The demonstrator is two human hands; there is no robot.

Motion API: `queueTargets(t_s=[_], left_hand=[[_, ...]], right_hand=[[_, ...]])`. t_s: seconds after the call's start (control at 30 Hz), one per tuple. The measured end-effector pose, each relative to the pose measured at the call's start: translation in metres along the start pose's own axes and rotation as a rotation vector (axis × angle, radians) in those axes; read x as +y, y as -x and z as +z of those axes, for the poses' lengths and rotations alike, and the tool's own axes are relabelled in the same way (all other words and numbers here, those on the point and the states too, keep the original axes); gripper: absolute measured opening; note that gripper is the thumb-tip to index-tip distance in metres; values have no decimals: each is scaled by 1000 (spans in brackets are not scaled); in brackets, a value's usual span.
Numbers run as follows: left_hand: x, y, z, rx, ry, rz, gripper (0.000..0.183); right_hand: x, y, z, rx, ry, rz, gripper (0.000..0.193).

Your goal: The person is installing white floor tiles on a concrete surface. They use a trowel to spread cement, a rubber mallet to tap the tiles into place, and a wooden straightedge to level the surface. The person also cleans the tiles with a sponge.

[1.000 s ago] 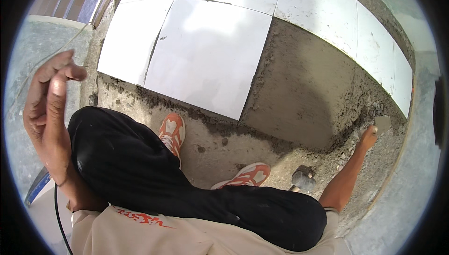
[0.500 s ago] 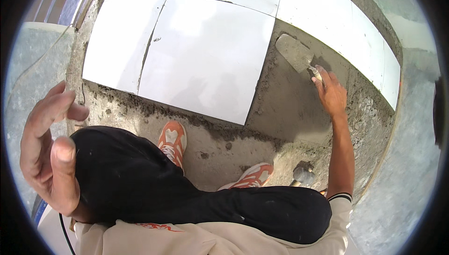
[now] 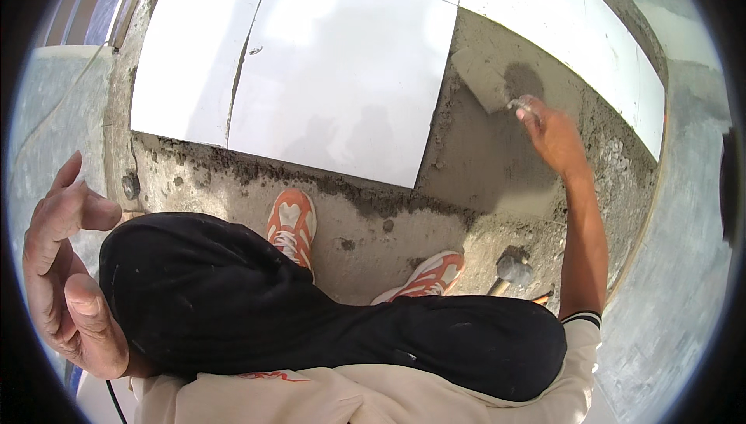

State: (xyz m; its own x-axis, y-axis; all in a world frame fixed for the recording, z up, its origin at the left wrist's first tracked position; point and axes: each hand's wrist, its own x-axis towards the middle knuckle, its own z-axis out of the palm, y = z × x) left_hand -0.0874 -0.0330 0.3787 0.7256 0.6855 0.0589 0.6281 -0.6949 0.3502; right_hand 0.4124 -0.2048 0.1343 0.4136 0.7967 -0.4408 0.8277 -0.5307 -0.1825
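My right hand [image 3: 550, 132] is closed round the handle of a trowel [image 3: 479, 78], reaching out at the right. The trowel's blade lies against wet grey mortar [image 3: 497, 171], its tip close to the edge of a white floor tile [image 3: 350, 82]. The handle is mostly hidden by my fingers. At the far left, my left hand [image 3: 70, 268] is raised beside my knee. Its fingers are apart and curved, and it holds nothing.
More white tiles [image 3: 575, 27] run along the right wall. A mallet [image 3: 513, 271] lies on the rough floor by my right knee. My two orange and white shoes [image 3: 291, 226] stand below the tile edge. Bluish-grey walls [image 3: 676, 268] flank both sides.
The trowel and right hand have shifted slightly over the mortar. My left hand has moved a little left and down. The whole view has tilted, with the tiles higher in it.
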Motion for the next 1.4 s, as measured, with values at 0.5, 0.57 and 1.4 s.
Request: queueTargets(t_s=[0.5, 0.57, 1.4], left_hand=[[14, 13, 5, 80, 10, 65, 61], [14, 12, 2, 69, 22, 67, 60], [43, 2, 7, 58, -70, -88, 61]], right_hand=[[22, 146, 86, 151, -323, 85, 45], [13, 118, 75, 193, -247, 158, 45], [53, -86, 29, 224, 123, -65, 50]])
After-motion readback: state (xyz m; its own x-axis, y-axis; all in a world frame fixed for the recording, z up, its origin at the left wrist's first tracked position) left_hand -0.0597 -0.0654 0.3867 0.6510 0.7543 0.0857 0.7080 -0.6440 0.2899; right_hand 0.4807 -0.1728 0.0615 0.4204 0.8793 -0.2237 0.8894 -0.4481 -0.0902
